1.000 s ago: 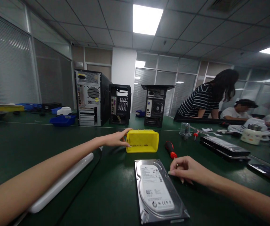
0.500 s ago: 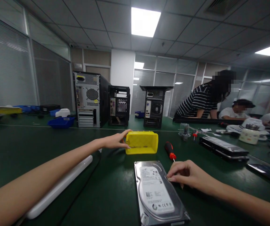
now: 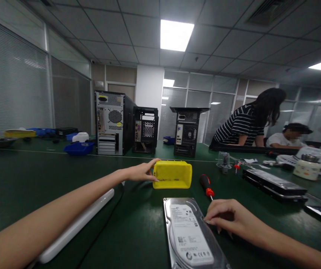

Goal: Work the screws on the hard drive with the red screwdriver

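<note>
On the green table, head view: the hard drive lay flat in front of the person, nearer than the yellow bin, its closest end running off the lower edge of the view.
Left hand: its fingers grasped the bin's left side, the thumb at the front rim and the others over the top and behind; probably this grip kept the bin steady.
Yellow bin: its open side faced the person, likely so that the inside could be seen and reached. Small dark bits lay along its inner lower edge, too small to identify.
Right hand: thumb and fingertips were drawn together at the drive's right edge; whether they pinched something small or merely touched the metal could not be told.
Screwdriver: it lay loose beyond the right hand, shaft pointing back toward it, perhaps left there to be within easy reach.
Drive stack: it sat off to the right, well apart from the single drive, seemingly to leave working room.
Hard drive's look: silvery and oblong, face up, with a curved ridge around a large white label bearing fine print, a square code and a row of marks.
</note>
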Demonstrator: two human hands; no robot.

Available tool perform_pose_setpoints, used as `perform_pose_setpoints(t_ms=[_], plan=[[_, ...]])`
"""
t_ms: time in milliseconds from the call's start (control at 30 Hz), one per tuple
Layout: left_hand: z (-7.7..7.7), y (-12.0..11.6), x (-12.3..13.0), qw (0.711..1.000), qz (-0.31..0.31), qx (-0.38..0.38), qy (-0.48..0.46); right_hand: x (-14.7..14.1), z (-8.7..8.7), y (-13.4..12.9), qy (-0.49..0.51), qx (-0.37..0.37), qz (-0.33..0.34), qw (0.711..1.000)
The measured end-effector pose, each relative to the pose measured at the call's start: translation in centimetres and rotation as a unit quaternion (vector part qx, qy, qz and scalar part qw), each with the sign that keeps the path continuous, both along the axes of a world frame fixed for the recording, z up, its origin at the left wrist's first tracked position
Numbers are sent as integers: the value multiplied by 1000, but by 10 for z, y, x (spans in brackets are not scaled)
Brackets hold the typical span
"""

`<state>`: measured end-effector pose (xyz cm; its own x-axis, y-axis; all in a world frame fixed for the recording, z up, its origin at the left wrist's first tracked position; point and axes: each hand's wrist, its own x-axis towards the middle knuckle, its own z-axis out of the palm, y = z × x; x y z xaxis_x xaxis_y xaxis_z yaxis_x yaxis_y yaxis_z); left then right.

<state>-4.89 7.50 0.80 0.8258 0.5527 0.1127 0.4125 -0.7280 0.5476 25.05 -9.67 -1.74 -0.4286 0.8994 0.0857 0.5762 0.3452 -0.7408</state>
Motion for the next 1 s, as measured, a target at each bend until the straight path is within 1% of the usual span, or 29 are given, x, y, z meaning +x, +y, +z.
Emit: perform_pose_setpoints(t_ms=[100, 233, 367, 533, 600, 733, 867, 1000], plan=[[-1, 1, -1, 1000, 5, 9, 3, 0, 1, -2, -17, 25, -4, 1000], [-1, 0, 0, 1000, 5, 0, 1, 1, 0, -2, -29, 38, -5, 999], [-1, 0, 0, 1000, 5, -5, -1, 2, -2, -1, -44, 68, -5, 997], [-2, 3, -1, 1000, 12, -4, 9, 1, -1, -1, -52, 85, -12, 995], [-2, 4, -1, 1000, 14, 3, 9, 1, -1, -1, -65, 110, -16, 992], [-2, 4, 0, 1000, 12, 8, 8, 6, -7, -2, -117, 192, 15, 974], [-1, 1, 0, 1000, 18, 3, 16, 12, -15, -5, -199, 276, 46, 939], [0, 1, 0, 999, 30, -2, 23, 14, -18, -7, -258, 317, 45, 912]])
